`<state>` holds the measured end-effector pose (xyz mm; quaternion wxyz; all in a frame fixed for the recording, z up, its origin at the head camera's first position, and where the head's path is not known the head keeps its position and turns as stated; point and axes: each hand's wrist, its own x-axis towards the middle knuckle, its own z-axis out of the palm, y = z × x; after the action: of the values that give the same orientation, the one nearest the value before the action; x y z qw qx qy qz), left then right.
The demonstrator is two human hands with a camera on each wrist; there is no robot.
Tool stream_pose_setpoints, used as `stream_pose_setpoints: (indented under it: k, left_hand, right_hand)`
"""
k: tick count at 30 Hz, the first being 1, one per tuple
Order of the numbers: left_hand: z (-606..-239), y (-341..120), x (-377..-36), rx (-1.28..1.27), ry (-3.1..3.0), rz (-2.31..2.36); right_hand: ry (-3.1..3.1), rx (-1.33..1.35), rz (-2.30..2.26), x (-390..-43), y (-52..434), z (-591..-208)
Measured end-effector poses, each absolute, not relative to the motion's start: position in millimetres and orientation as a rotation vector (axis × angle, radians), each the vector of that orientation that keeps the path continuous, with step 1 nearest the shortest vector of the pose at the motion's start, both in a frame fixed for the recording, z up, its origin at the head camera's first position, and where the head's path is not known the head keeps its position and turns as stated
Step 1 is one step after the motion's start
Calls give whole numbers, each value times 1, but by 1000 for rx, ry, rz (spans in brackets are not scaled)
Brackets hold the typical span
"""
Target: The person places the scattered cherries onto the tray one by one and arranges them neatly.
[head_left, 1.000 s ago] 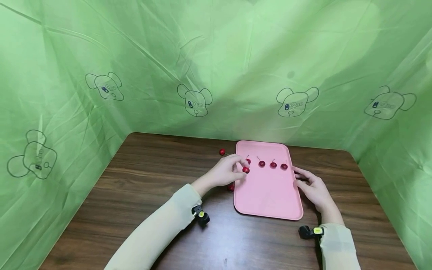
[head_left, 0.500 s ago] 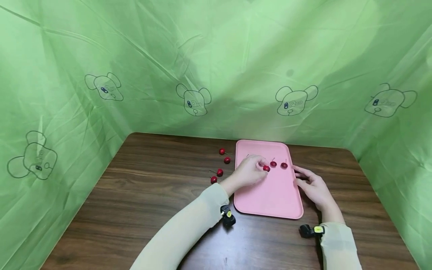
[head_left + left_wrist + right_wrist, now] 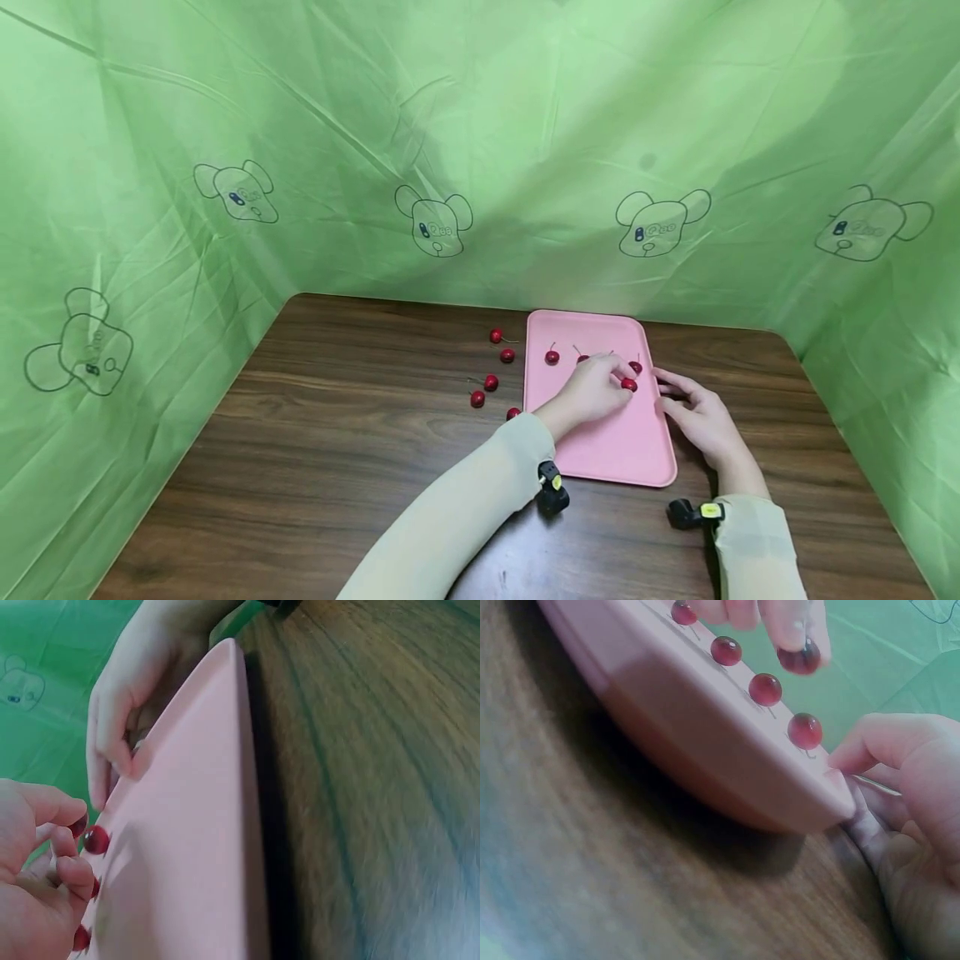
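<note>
My left hand (image 3: 595,390) reaches over a pink tray (image 3: 611,454) and pinches a red cherry (image 3: 629,385) between thumb and fingertips. A row of stemmed cherries crosses the tray's far half. The leftmost cherry (image 3: 552,357) shows fully, while my left hand partly covers others. In the right wrist view, the pinched cherry (image 3: 800,658) hangs just above the row, near its end cherry (image 3: 805,731). My right hand (image 3: 707,427) holds the tray's right rim, with a fingertip on the edge and other fingers beside it.
Several loose cherries lie on the dark wooden table (image 3: 360,417) left of the tray, one cherry (image 3: 491,382) among them. Another cherry (image 3: 513,413) is close against the tray's left edge. Green printed cloth (image 3: 525,150) encloses the table's back and sides.
My left hand has carried the cherry rightward across the tray, from its left edge to near the right end of the row. My right hand has stayed at the rim.
</note>
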<state>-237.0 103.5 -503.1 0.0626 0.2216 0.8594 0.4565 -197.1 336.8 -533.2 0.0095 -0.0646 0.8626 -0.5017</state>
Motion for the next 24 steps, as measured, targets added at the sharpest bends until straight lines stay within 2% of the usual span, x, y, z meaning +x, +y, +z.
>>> stream_pose_setpoints:
  k: [9, 24]
  left_hand:
    - [-518, 121, -231, 664, 2617, 1346]
    - [-523, 124, -226, 674, 2613, 1321]
  right_hand:
    - [2676, -218, -1600, -196, 337, -533]
    - [2689, -234, -1599, -197, 337, -535]
